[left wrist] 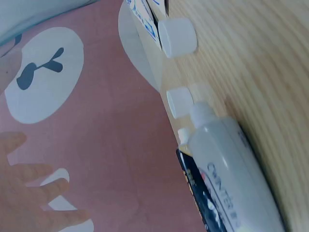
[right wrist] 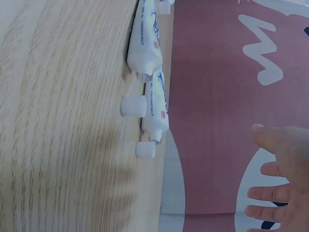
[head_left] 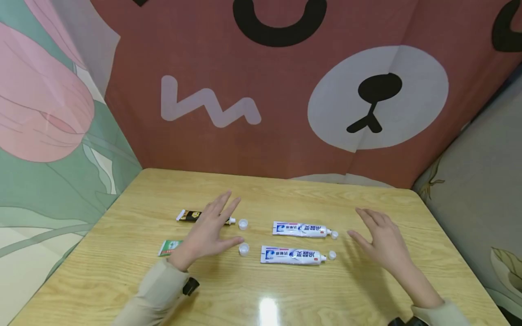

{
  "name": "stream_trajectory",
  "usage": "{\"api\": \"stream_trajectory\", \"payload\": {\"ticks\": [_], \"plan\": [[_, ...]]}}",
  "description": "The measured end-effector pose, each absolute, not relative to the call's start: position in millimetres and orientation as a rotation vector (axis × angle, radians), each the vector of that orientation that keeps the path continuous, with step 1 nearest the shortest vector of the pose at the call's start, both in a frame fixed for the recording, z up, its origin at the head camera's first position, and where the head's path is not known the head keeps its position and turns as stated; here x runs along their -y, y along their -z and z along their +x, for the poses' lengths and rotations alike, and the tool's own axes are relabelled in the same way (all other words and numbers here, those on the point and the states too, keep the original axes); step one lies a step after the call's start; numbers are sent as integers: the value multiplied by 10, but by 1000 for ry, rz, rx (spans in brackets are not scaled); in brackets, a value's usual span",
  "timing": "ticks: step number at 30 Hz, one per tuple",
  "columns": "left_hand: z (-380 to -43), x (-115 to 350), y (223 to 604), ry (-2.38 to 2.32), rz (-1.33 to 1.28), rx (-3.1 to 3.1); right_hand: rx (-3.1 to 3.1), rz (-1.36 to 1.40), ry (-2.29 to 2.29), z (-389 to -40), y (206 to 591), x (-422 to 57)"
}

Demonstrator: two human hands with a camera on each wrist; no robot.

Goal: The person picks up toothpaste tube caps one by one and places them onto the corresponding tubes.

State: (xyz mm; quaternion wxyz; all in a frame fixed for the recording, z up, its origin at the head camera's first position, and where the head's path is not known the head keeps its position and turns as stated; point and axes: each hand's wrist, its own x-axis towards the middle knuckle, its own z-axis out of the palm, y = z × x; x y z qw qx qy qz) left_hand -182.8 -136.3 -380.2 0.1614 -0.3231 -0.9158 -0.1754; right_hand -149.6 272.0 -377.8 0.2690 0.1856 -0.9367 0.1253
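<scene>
nearest the camera, a pale left sleeve [head_left: 152, 290] and a pale right sleeve [head_left: 442, 314] enter from the lower edge, each with a black device at the wrist. the left grip [head_left: 205, 235], a bare hand, is held over the left part of the desk [head_left: 220, 299], fingers straight and spread, thumb pointing toward the caps; it has hold of nothing. beneath and behind it, partly hidden, lie a black tube [head_left: 189, 216] and, nearer, a green tube [head_left: 169, 247]. a far left cap [head_left: 243, 224] sits just beside the black tube's white neck; a near left cap [head_left: 244, 249] sits by the thumb. the right grip [head_left: 381, 240] is held above the desk at right, fingers extended and thumb apart, likewise with nothing in hold. between the hands lie a far white tube [head_left: 302, 229] and a near white tube [head_left: 291, 256], necks to the right, with a far right cap [head_left: 335, 235] and a near right cap [head_left: 332, 255] just beside them. behind stands a reddish backdrop [head_left: 285, 149] printed with a cartoon face.
</scene>
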Motion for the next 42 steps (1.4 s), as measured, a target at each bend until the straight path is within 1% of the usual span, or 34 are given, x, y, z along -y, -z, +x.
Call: {"api": "stream_trajectory", "payload": {"ticks": [10, 24, 31, 42], "plan": [[-1828, 1195, 3827, 695, -1044, 2567, 2565, 506, -597, -1445, 3714, -2656], [-1800, 969, 3892, 996, -1097, 2533, 2578, 548, -747, -1487, 3762, -2647], [-1796, 836, 3919, 1105, -1128, 2563, 2703, 463, -927, -1476, 3772, -2674], [-1831, 679, 3965, 1214, -1203, 2597, 2769, 492, -1206, -1516, 3866, -2741]]}}
